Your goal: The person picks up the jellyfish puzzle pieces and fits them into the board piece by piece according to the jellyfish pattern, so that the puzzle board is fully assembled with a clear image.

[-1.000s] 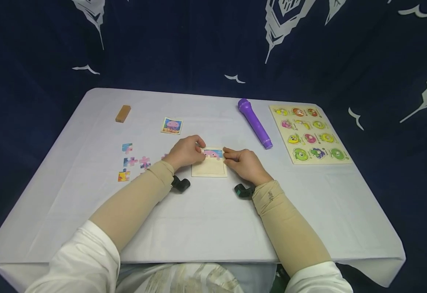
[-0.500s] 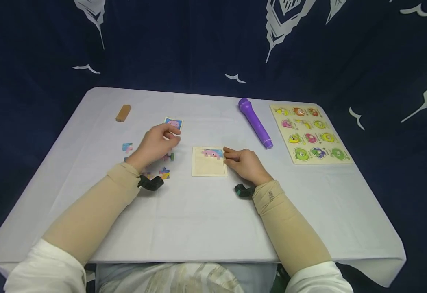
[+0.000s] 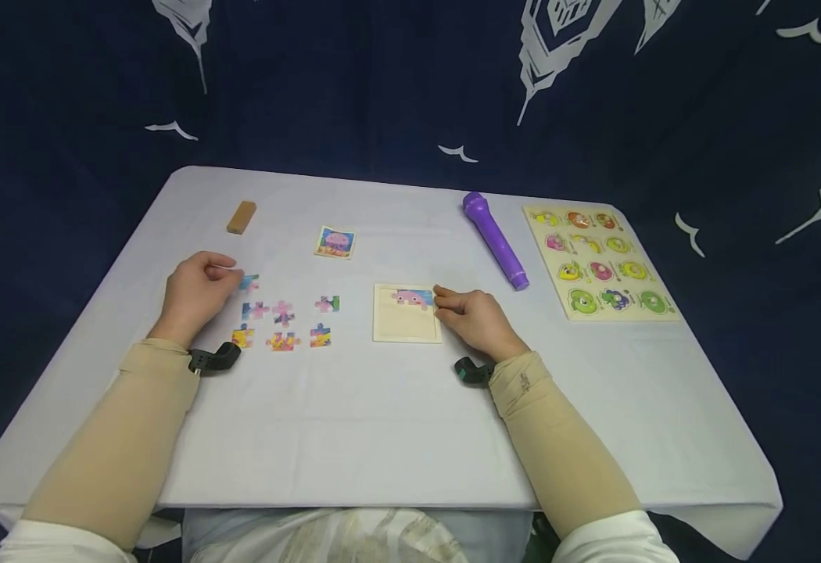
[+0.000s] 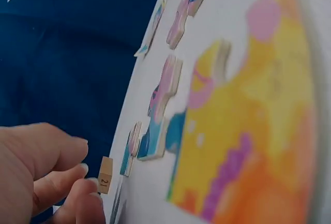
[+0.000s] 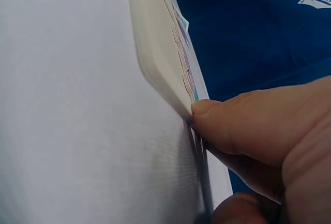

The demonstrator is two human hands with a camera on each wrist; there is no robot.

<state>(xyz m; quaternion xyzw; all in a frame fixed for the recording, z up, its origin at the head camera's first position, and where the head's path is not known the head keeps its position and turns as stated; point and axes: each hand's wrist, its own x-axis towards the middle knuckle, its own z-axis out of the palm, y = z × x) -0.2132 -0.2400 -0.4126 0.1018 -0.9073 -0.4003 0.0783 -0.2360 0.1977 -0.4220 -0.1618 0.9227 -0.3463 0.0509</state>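
My left hand [image 3: 198, 293] is beside a blue-and-pink jigsaw piece [image 3: 250, 283] at the table's left. In the left wrist view its curved fingers [image 4: 62, 151] stand apart from that piece [image 4: 130, 149], holding nothing visible. My right hand [image 3: 479, 322] grips the right edge of a pale wooden puzzle tray [image 3: 405, 330], the thumb [image 5: 212, 113] at the tray's corner. Joined pink-and-blue pieces [image 3: 413, 298] lie along the tray's upper right. Other loose jigsaw pieces [image 3: 283, 313] are spread left of it; a yellow piece [image 4: 248, 120] looms large in the left wrist view.
A small picture card [image 3: 335, 242] lies behind the loose pieces. At the back left is a wooden block [image 3: 241, 217]. A purple microphone [image 3: 496, 241] and a fruit puzzle board [image 3: 599, 266] lie to the right, on the white-covered table [image 3: 354, 438].
My left hand has left the tray and travelled left across the loose pieces to the blue-and-pink one at the far left. My right hand has stayed at the tray's right edge.
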